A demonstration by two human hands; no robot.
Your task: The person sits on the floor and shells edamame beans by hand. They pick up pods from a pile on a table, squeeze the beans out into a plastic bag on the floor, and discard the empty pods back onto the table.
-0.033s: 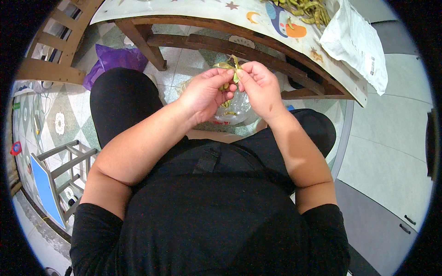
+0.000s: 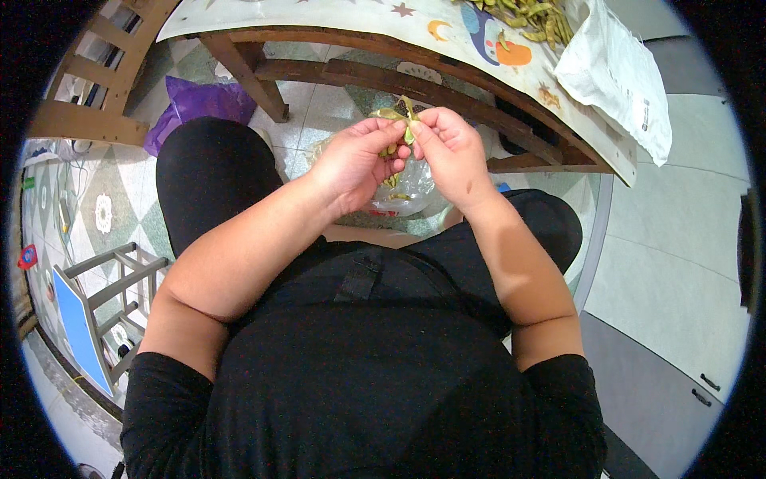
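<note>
Both hands were up over the lap, meeting at one green pod (image 2: pixel 401 120); left hand (image 2: pixel 359 160) was closed round its lower part, thumb and forefinger pinching the top; right hand (image 2: pixel 449 152) pinched the same pod from the other side, fingertips touching the left's; pod sat between the two thumbs, upright-ish, tip sticking up past the fingers; pod looked split at the top, halves spread, though too small to be sure; couldn't tell whether any bean was out; no change to report from this one moment: hands were at the pod, pod was not in the bag and not on the table

Clear plastic bag (image 2: pixel 403 195) sat right below the hands, between the knees, with a few green bits in it; my read: shells or beans were going in there, so the shelling was mid-pod, bag far from full

Table (image 2: pixel 335 20) was just ahead of the knees, patterned cloth on top; pile of pods (image 2: pixel 531 16) lay at its far right, well apart from the hands; white bag (image 2: pixel 618 76) hung over the table's right corner beside the pile; pile was still sizeable, so I judged plenty of work left

Purple bag (image 2: pixel 195 104) lay on the tiled floor by the left knee, next to a table leg; blue-seated stool (image 2: pixel 88 315) stood on the floor to the left, well apart
</note>
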